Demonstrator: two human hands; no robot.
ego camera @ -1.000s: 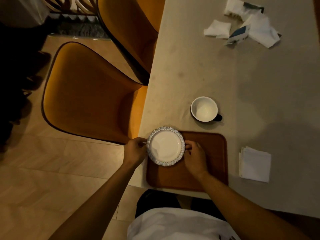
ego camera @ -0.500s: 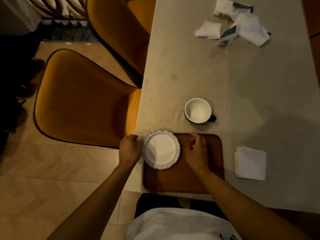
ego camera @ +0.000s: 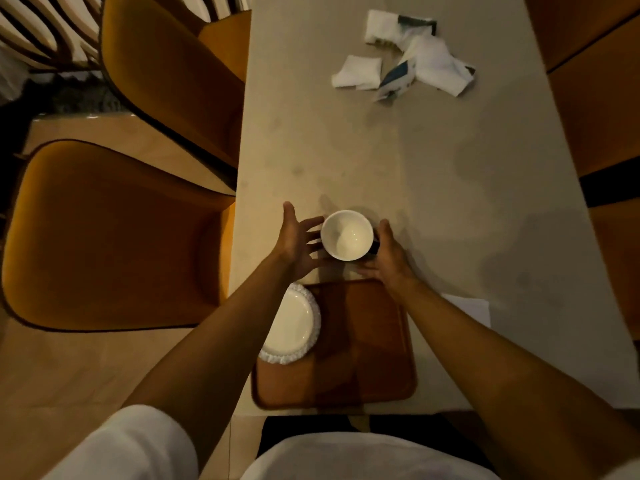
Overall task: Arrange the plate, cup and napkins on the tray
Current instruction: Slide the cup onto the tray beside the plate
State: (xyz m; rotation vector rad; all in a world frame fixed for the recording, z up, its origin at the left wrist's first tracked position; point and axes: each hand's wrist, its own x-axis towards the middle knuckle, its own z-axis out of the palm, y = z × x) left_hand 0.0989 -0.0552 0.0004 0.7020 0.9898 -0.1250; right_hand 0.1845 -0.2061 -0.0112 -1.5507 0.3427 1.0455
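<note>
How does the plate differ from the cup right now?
The plate lies on the left side of the wooden tray; the cup stands on the bare table beyond it. The plate is shallow with a frilled, patterned rim; the cup is deep, plain-rimmed, with a dark handle. No hand touches the plate; the left hand and right hand flank the cup. Both are white inside and empty.

The cup looks like glossy white ceramic, smooth inside; the plate is similar, with a ruffled rim; the tray is smooth reddish-brown wood; the table is matt beige; at 1 o'clock, crumpled paper napkins.
</note>
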